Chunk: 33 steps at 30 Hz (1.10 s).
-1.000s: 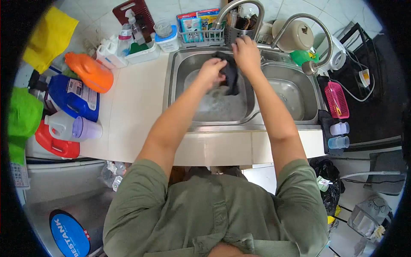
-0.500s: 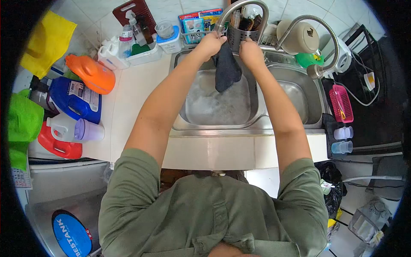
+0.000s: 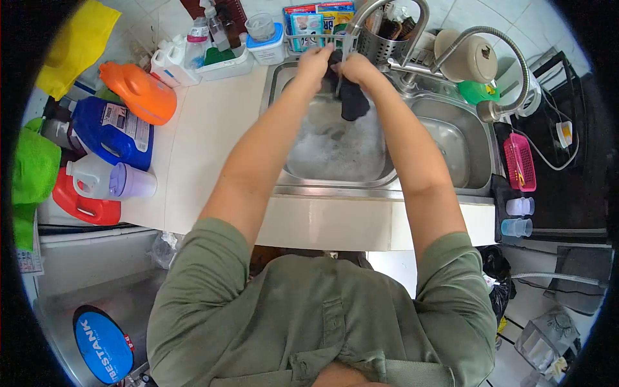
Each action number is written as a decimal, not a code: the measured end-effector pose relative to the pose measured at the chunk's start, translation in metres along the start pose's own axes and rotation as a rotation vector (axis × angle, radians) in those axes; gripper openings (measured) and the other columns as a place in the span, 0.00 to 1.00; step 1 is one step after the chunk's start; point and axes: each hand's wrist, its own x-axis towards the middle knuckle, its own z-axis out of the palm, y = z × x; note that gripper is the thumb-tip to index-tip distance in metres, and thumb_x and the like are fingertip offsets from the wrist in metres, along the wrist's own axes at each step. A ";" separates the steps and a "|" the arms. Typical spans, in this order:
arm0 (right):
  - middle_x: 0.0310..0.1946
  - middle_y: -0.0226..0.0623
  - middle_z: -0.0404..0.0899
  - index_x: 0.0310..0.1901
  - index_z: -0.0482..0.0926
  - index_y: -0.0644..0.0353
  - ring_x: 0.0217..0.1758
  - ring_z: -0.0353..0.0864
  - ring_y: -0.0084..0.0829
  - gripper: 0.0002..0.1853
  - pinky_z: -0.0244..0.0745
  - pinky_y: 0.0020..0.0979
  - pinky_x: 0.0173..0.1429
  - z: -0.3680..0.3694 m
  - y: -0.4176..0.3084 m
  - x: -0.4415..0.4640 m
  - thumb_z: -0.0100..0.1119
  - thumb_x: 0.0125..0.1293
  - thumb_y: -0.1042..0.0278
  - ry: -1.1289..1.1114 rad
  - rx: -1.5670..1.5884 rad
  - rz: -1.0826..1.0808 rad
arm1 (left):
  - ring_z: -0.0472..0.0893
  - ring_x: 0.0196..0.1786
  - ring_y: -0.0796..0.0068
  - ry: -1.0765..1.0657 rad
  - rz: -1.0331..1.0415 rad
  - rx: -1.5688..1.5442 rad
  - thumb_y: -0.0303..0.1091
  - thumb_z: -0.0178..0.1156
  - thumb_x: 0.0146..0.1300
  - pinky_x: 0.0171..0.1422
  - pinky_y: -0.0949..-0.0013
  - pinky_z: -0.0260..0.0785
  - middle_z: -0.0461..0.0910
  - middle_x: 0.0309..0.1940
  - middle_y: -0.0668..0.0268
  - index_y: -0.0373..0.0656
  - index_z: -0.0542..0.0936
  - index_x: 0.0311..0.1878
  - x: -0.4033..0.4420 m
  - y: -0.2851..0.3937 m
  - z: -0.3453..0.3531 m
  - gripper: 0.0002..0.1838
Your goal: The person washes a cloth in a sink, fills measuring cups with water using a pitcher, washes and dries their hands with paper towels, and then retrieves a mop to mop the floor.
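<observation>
A dark, wet sock (image 3: 354, 103) hangs over the left basin (image 3: 294, 155), which holds cloudy, sudsy water. My left hand (image 3: 315, 64) grips its upper part, with the fingers closed and partly hidden. Close beside it, my right hand (image 3: 355, 68) is closed on the same sock, and the lower end dangles below. Both hands are just under the curved faucet (image 3: 356, 26), and a thin stream of water appears to run down between them onto the cloth.
A second basin (image 3: 458, 151) lies to the right, under a flexible spout (image 3: 516, 55). Behind stand a metal utensil holder (image 3: 377, 48) and a lidded tub (image 3: 265, 48). Detergent bottles, including an orange bottle (image 3: 138, 93) and a blue bottle (image 3: 113, 132), line the left. A pink basket (image 3: 520, 161) sits at right.
My right hand has come in toward the left one, closer to the faucet. The sock, hanging long before, is now bunched up between my hands. The whole view has shifted slightly.
</observation>
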 end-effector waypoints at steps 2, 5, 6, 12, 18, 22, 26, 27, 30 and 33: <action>0.36 0.56 0.76 0.37 0.78 0.63 0.41 0.75 0.51 0.18 0.70 0.39 0.44 0.004 -0.004 0.019 0.57 0.47 0.59 -0.044 -0.042 0.049 | 0.74 0.38 0.72 0.072 -0.397 -0.435 0.58 0.45 0.60 0.42 0.62 0.65 0.77 0.36 0.68 0.47 0.77 0.41 -0.017 -0.022 0.014 0.24; 0.25 0.45 0.78 0.31 0.79 0.65 0.30 0.78 0.40 0.14 0.71 0.34 0.36 -0.013 -0.018 0.011 0.57 0.45 0.62 0.086 0.473 0.258 | 0.71 0.32 0.66 -0.106 -0.666 -0.817 0.65 0.38 0.58 0.37 0.57 0.64 0.74 0.33 0.66 0.49 0.73 0.42 -0.045 -0.032 0.033 0.29; 0.25 0.45 0.78 0.31 0.79 0.65 0.30 0.78 0.40 0.14 0.71 0.34 0.36 -0.015 -0.014 0.002 0.57 0.45 0.62 0.089 0.471 0.253 | 0.71 0.32 0.66 -0.108 -0.660 -0.818 0.65 0.38 0.58 0.37 0.57 0.64 0.74 0.33 0.66 0.49 0.73 0.42 -0.053 -0.022 0.035 0.29; 0.26 0.33 0.75 0.31 0.77 0.62 0.29 0.72 0.23 0.14 0.66 0.27 0.28 0.047 0.010 -0.042 0.60 0.50 0.59 0.283 1.068 0.271 | 0.74 0.36 0.66 -0.068 -0.630 -1.371 0.58 0.41 0.61 0.44 0.58 0.66 0.75 0.31 0.64 0.48 0.73 0.35 -0.044 -0.023 0.043 0.23; 0.17 0.47 0.73 0.20 0.74 0.68 0.18 0.68 0.46 0.23 0.65 0.41 0.32 0.085 -0.010 -0.044 0.54 0.56 0.51 0.722 0.580 0.064 | 0.75 0.39 0.62 -0.107 -0.459 -1.153 0.45 0.46 0.62 0.48 0.57 0.66 0.75 0.33 0.59 0.43 0.73 0.35 -0.017 -0.081 0.041 0.15; 0.19 0.50 0.75 0.21 0.76 0.68 0.24 0.73 0.52 0.25 0.68 0.43 0.35 0.063 0.006 -0.014 0.48 0.59 0.49 0.617 0.191 0.274 | 0.75 0.43 0.59 -0.070 -0.582 -0.968 0.43 0.45 0.63 0.50 0.54 0.66 0.75 0.36 0.54 0.40 0.73 0.37 -0.031 -0.059 0.049 0.15; 0.34 0.55 0.76 0.30 0.78 0.69 0.32 0.77 0.51 0.23 0.70 0.40 0.40 0.068 0.071 0.002 0.46 0.60 0.51 0.469 0.071 0.317 | 0.76 0.40 0.66 -0.122 -0.372 -0.016 0.46 0.54 0.58 0.43 0.59 0.68 0.76 0.37 0.56 0.35 0.73 0.45 -0.051 -0.002 0.033 0.22; 0.34 0.55 0.76 0.30 0.78 0.69 0.32 0.77 0.51 0.23 0.70 0.40 0.40 0.070 0.077 -0.005 0.46 0.60 0.51 0.453 0.063 0.323 | 0.76 0.38 0.70 -0.195 -0.499 -0.044 0.44 0.58 0.55 0.42 0.63 0.67 0.76 0.38 0.57 0.33 0.71 0.49 -0.061 0.033 0.024 0.25; 0.38 0.50 0.74 0.45 0.71 0.68 0.43 0.74 0.50 0.21 0.66 0.55 0.49 0.066 0.083 -0.012 0.45 0.60 0.56 -0.014 0.997 0.809 | 0.77 0.34 0.68 -0.337 -0.092 0.124 0.39 0.67 0.44 0.40 0.66 0.68 0.79 0.31 0.60 0.34 0.76 0.39 -0.009 -0.034 0.022 0.21; 0.43 0.51 0.69 0.50 0.66 0.65 0.49 0.67 0.57 0.23 0.60 0.65 0.49 0.069 0.101 -0.031 0.43 0.61 0.54 -0.134 1.481 1.030 | 0.77 0.31 0.68 -0.344 0.190 0.603 0.35 0.66 0.41 0.37 0.67 0.69 0.79 0.27 0.61 0.38 0.77 0.36 -0.025 0.023 0.018 0.18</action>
